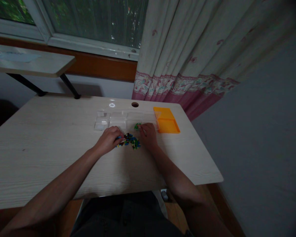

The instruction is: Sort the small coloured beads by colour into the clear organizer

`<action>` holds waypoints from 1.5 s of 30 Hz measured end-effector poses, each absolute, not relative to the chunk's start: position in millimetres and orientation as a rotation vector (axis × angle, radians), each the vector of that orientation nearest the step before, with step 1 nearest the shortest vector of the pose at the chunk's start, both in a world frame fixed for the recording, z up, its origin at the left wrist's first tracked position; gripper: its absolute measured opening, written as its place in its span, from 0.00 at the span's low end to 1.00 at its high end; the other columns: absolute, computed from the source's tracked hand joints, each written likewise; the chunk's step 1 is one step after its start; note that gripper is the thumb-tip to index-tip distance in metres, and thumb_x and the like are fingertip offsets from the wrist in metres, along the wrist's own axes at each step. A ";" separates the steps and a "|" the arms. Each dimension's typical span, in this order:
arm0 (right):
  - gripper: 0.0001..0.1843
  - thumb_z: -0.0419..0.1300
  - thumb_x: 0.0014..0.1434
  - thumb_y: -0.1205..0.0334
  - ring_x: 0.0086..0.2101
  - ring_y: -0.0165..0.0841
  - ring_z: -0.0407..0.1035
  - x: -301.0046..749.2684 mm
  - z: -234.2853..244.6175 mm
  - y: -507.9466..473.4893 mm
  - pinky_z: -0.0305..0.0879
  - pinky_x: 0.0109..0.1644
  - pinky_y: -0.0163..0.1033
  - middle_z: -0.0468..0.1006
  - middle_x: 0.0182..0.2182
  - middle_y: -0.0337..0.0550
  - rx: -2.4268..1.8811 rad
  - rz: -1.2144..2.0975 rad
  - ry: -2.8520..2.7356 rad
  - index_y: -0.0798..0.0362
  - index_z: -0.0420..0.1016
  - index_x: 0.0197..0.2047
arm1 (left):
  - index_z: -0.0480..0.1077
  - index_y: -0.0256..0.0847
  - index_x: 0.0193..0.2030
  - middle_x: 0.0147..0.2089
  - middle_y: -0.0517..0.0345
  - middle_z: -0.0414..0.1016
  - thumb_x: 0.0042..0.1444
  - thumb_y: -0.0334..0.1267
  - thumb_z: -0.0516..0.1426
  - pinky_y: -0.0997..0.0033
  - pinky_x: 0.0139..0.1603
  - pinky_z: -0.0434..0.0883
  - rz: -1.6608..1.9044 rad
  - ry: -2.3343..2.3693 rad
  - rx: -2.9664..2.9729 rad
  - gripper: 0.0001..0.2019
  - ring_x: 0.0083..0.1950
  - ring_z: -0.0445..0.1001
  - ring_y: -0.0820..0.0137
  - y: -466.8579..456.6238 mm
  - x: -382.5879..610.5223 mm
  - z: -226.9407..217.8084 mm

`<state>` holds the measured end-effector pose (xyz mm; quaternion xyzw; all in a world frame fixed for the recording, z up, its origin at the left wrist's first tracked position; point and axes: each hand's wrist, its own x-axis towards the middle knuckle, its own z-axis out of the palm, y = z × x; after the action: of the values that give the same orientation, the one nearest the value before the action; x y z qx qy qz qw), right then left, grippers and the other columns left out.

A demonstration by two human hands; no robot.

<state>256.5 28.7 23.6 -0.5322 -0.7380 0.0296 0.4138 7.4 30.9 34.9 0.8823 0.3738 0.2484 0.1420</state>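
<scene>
Clear tray (117,123), long axis sideways, left hand (111,136) and right hand (149,134) at near edge, both grips unclear

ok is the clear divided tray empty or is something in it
Not empty: the clear tray has green pieces in its near row, beside the right hand. Cannot tell what lies behind that hand.
</scene>
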 end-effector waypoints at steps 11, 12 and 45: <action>0.11 0.62 0.64 0.53 0.42 0.37 0.70 232.4 17.8 16.5 0.66 0.53 0.45 0.81 0.35 0.44 -1.020 0.106 -2.098 0.47 0.83 0.44 | 0.74 0.39 0.36 0.35 0.55 0.68 0.67 0.45 0.53 0.68 0.41 0.68 0.989 1.081 2.184 0.14 0.39 0.69 0.67 28.6 17.5 34.9; 0.10 0.62 0.64 0.54 0.42 0.36 0.70 231.2 17.3 16.3 0.66 0.52 0.45 0.80 0.35 0.44 -0.998 0.102 -2.091 0.47 0.83 0.44 | 0.74 0.39 0.36 0.35 0.55 0.68 0.67 0.45 0.53 0.68 0.41 0.67 0.993 1.069 2.174 0.14 0.39 0.69 0.67 28.5 18.4 34.5; 0.14 0.55 0.68 0.58 0.45 0.38 0.67 269.5 8.2 41.6 0.60 0.55 0.45 0.79 0.40 0.46 -1.620 -0.110 -1.719 0.50 0.83 0.42 | 0.76 0.39 0.38 0.36 0.53 0.70 0.68 0.44 0.51 0.65 0.43 0.68 0.948 1.105 2.356 0.16 0.41 0.70 0.65 29.8 11.0 35.8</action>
<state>269.5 41.6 8.2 -0.6339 -0.6729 -0.0429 0.3789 11.0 29.8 35.8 0.8360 0.3919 0.3365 0.1849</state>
